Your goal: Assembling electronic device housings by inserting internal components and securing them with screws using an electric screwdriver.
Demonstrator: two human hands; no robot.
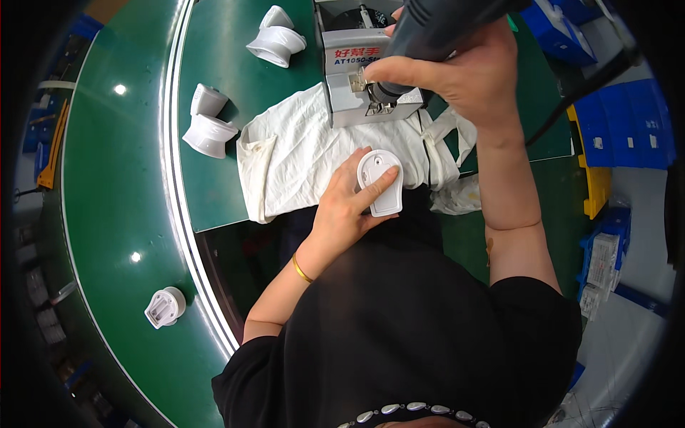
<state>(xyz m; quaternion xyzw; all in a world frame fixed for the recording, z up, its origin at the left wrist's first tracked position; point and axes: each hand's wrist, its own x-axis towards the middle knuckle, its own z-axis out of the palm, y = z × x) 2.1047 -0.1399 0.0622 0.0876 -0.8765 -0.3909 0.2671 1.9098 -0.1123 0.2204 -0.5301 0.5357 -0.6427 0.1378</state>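
My left hand (342,203) grips a white plastic housing (386,201) above the front edge of the bench. Its hollow side faces up, and my thumb presses into it. My right hand (471,75) is wrapped round a dark grey electric screwdriver (432,32). The screwdriver's lower end meets the front of a grey screw feeder (346,110) at the back of the bench; the bit's tip is hard to make out. A white cloth (300,160) lies spread in front of the feeder, just beyond my left hand.
Two pairs of white plastic parts, a far pair (277,44) and a nearer pair (209,132), stand left of the feeder. A green conveyor belt (128,192) runs along the left and carries another white housing (165,307). Blue bins (621,125) line the right side, near the screwdriver's black cable (585,93).
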